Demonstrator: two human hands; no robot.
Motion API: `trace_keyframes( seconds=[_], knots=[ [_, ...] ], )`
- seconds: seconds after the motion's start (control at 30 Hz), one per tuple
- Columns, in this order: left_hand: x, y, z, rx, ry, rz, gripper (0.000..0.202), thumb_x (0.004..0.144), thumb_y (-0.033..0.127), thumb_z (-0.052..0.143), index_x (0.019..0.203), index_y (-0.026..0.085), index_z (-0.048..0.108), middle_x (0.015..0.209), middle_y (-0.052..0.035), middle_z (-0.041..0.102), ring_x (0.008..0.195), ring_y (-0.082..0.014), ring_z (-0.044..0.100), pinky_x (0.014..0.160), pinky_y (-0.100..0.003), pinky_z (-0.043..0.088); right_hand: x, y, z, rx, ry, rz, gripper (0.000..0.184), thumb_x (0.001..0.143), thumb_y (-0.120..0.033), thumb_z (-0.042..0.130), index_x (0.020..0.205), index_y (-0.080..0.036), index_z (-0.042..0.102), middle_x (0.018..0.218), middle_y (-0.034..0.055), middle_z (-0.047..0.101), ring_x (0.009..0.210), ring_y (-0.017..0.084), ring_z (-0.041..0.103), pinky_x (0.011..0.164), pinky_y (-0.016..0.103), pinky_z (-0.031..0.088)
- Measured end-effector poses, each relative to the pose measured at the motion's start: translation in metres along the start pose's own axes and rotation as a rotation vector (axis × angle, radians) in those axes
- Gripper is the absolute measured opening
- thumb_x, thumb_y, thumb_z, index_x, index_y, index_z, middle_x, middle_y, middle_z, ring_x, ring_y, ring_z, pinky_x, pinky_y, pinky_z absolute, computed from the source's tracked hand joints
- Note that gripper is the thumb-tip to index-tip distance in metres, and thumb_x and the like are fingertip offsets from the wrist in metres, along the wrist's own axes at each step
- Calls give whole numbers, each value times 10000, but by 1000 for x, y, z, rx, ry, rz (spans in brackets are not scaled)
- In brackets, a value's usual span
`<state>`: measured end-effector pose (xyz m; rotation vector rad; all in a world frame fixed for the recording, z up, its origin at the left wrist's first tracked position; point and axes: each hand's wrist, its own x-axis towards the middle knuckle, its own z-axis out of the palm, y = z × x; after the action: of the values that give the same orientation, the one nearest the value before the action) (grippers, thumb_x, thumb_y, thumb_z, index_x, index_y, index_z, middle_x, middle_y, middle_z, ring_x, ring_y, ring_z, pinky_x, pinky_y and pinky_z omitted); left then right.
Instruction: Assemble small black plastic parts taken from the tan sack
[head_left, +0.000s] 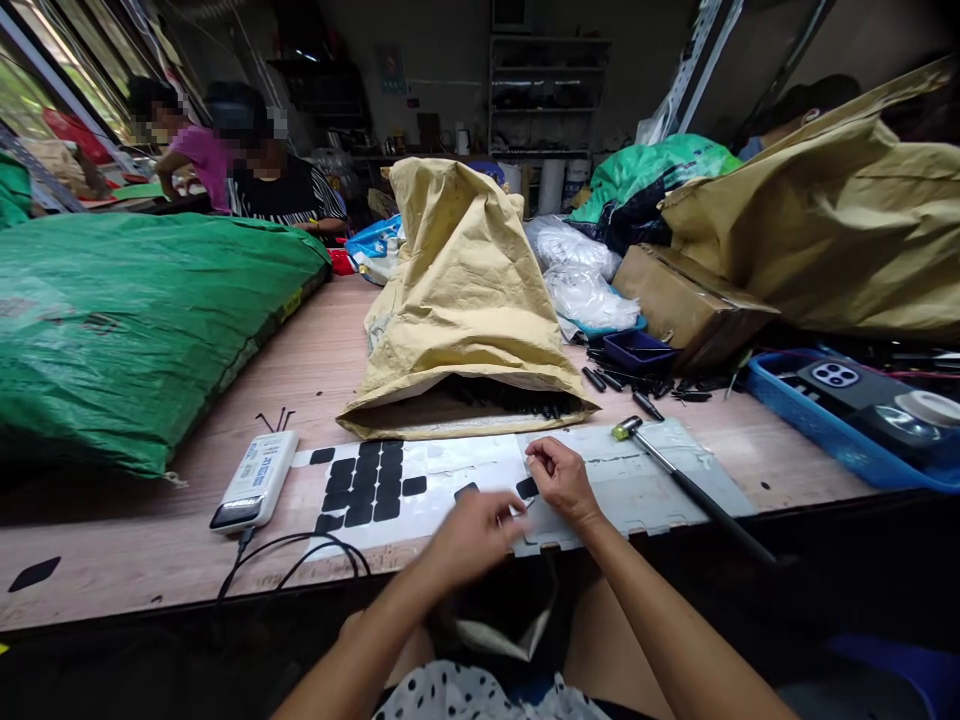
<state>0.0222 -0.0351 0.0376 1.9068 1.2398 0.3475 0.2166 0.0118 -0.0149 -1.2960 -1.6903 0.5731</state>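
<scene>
My left hand (469,540) hovers over the front edge of a white sheet (450,470) that carries several black square pads (367,483); its fingers are curled in a pinch beside a loose pad (466,490). My right hand (559,480) is closed in a pinch just to the right, at another black pad (526,487), and a thin wire-like piece shows between the two hands. What each pinch holds is too small to name.
A small hammer (679,480) lies on a grey plate (660,490) at right. A power bank (255,480) with cable sits at left. A tan sack (465,300) lies open behind the sheet, a green sack (127,320) at left, a blue tray (825,420) with a phone at right. Two people sit at far left.
</scene>
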Motion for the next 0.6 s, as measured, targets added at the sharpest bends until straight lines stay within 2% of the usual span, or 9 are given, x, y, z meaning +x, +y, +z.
trace_keyframes(
  seconds=[0.03, 0.1, 0.2, 0.27, 0.33, 0.47, 0.53, 0.6],
  knots=[
    [20, -5, -19, 18, 145, -75, 268, 916, 346, 558, 1077, 227, 735, 867, -9, 751, 793, -180, 679, 720, -261, 490, 0, 0, 0, -1, -1, -1, 98, 838, -237, 554, 835, -192, 642, 719, -4, 573, 593, 125, 479, 558, 246, 384],
    [56, -22, -54, 173, 410, -311, 240, 898, 311, 590, 1066, 214, 732, 917, -40, 762, 866, -200, 700, 784, -275, 507, 0, 0, 0, 3, 2, -6, 99, 845, -233, 550, 828, -192, 638, 727, -2, 574, 596, 125, 480, 561, 247, 384],
    [94, -51, -90, 250, 571, -463, 285, 907, 299, 571, 1113, 157, 709, 1020, -164, 751, 1038, -316, 692, 872, -386, 512, 1, 1, -1, 9, -1, -18, 97, 851, -223, 547, 827, -192, 636, 736, -2, 572, 603, 125, 481, 566, 249, 380],
    [111, -61, -104, 262, 626, -502, 338, 917, 342, 563, 1167, 150, 685, 1060, -203, 741, 1090, -369, 677, 890, -444, 511, 1, 1, -1, 10, -8, -21, 96, 856, -219, 548, 834, -192, 637, 733, -5, 566, 604, 125, 480, 568, 250, 377],
    [127, -64, -115, 278, 681, -507, 407, 942, 389, 531, 1267, 167, 634, 1182, -208, 713, 1182, -380, 638, 949, -472, 495, 1, 1, -1, 11, -12, -21, 98, 864, -217, 544, 840, -192, 636, 726, -9, 554, 603, 124, 477, 570, 252, 376],
    [168, -62, -144, 354, 793, -372, 499, 1003, 453, 408, 1401, 178, 532, 1476, -164, 545, 1412, -345, 450, 1151, -473, 359, 2, 0, -1, 4, -26, -35, 103, 875, -208, 533, 837, -191, 627, 719, -10, 538, 610, 127, 478, 579, 256, 377],
    [192, -63, -161, 370, 754, -318, 506, 995, 466, 432, 1382, 164, 554, 1474, -154, 548, 1446, -353, 399, 1188, -478, 311, 2, -2, -2, -5, -35, -43, 102, 875, -202, 531, 832, -192, 623, 719, -8, 533, 621, 130, 484, 583, 258, 377],
    [212, -66, -175, 363, 681, -280, 469, 980, 432, 487, 1362, 176, 577, 1435, -129, 590, 1445, -342, 400, 1182, -459, 321, 3, -3, -3, -9, -40, -46, 104, 874, -195, 528, 824, -194, 618, 717, -6, 529, 634, 135, 492, 588, 260, 377]
  ],
)
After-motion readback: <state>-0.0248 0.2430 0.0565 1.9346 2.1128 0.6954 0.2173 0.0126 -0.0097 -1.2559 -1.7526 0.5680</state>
